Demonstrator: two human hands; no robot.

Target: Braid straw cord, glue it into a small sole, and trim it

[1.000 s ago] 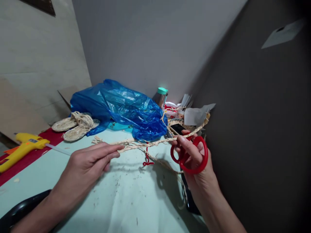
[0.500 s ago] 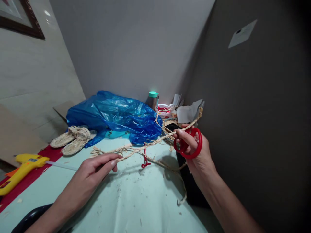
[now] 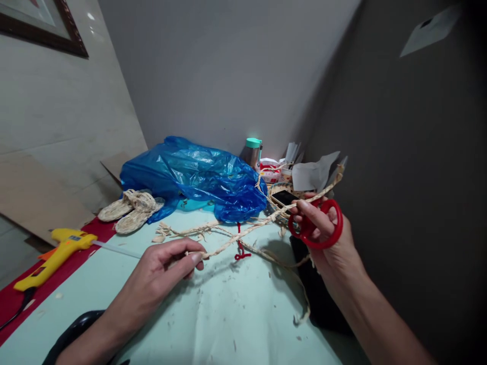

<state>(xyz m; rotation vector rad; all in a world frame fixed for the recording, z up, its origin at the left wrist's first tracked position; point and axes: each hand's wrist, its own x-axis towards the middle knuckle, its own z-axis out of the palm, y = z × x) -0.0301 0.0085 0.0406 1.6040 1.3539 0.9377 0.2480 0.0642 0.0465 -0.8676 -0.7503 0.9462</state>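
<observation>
A pale twisted straw cord (image 3: 249, 228) is stretched above the table between my two hands. My left hand (image 3: 167, 266) pinches it near one end between thumb and fingers. My right hand (image 3: 323, 228) grips it with thumb and fingertips, and its other end sticks up past the hand. Red-handled scissors (image 3: 337, 235) also hang on my right hand, fingers through the loops; the blades are hidden. Below the stretched cord, more straw cord (image 3: 274, 259) lies on the table with a piece of red string (image 3: 241, 249).
A yellow glue gun (image 3: 57, 258) and a pair of straw sandals (image 3: 139, 210) are at the left. Behind stand a blue plastic bag (image 3: 190, 172) and a bottle (image 3: 253, 152). A phone (image 3: 284, 197) rests on a basket at the back right. A grey wall closes the right side.
The view has turned slightly left, so things appear farther right. My left hand pinches closer to the cord's near end; my right hand keeps its grip on cord and scissors.
</observation>
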